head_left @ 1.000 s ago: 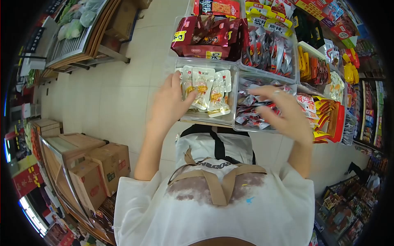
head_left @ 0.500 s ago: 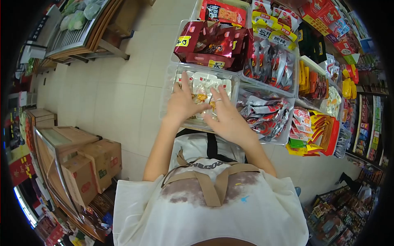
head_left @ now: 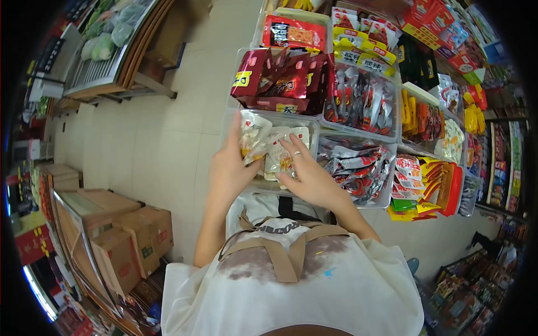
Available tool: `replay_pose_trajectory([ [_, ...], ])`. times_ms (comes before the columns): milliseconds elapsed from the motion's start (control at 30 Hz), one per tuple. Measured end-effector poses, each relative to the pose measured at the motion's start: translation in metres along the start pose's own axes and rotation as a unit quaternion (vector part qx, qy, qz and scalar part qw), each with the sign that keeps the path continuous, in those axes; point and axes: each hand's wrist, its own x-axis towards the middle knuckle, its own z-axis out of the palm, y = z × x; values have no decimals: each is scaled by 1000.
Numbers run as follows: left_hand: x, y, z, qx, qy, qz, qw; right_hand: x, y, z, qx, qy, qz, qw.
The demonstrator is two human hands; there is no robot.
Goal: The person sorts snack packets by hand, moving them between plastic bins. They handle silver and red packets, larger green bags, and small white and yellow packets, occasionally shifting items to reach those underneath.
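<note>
White snack packets (head_left: 283, 152) with orange pictures lie in a clear plastic bin (head_left: 311, 130) close in front of me. At the bin's left side, my left hand (head_left: 231, 171) grips a white packet (head_left: 254, 134), its thumb against the lower edge and its fingers along the left. My right hand (head_left: 305, 172) rests on the packets at the right side of the bin, fingers spread, a ring on one finger. Whatever lies beneath that hand is hidden.
Beyond is a bin of dark red packets (head_left: 280, 81); to the right are bins of silver packets (head_left: 356, 168) and yellow-red packets (head_left: 428, 182). Cardboard boxes (head_left: 147, 235) stand at the left. A rack of bagged vegetables (head_left: 103, 47) stands at the upper left.
My left hand has taken hold of a white packet and tilted it at the bin's left side. My right hand stays over the packets. The view has shifted slightly.
</note>
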Motion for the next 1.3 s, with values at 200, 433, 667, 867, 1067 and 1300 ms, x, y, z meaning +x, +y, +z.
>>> replay_pose_trajectory([
  [200, 15, -20, -37, -219, 3, 139, 966, 3, 6, 4, 26, 51, 19, 998],
  [433, 48, -20, -77, -473, 9, 103, 875, 15, -9, 23, -160, 43, 93, 982],
  [667, 66, -21, -70, -520, -17, 93, 849, 33, -3, 21, -268, 35, -7, 963],
  [867, 68, -34, -72, -584, 3, 108, 805, 46, -3, 45, -362, -18, 83, 928],
  [1067, 70, -43, -64, -591, 8, 98, 800, 61, -2, 58, -394, -41, 105, 912],
  [1300, 77, -41, -60, -561, 13, 112, 820, 64, 0, 56, -427, -72, 88, 897],
])
